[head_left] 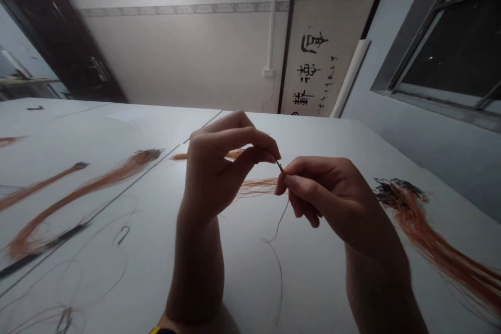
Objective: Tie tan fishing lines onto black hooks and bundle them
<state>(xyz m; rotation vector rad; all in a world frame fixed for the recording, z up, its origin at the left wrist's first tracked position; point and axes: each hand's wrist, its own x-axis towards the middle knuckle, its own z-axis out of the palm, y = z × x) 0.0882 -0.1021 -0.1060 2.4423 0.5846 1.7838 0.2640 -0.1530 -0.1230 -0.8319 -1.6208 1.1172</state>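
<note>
Head view: left hand [219, 167] and right hand [329, 193] pinch one hook [279, 166] above the surface [313, 282], line [276, 235] dangling loose; finished bundle [430, 235] lies right, more bundles [90, 182] left

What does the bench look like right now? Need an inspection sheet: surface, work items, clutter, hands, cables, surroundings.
Surface: white table, seam lines across its left part.
Work items: small dark hook pinched between both hands, thin line hanging from it to the table.
Clutter: orange line bundle with dark hooks at right; orange bundles at left; loose hook on the table.
Hands: left hand and right hand raised above the table, fingertips meeting at the hook.
Cables: white conduit down the back wall to a socket.
Surroundings: calligraphy scroll, window, dark door.
</note>
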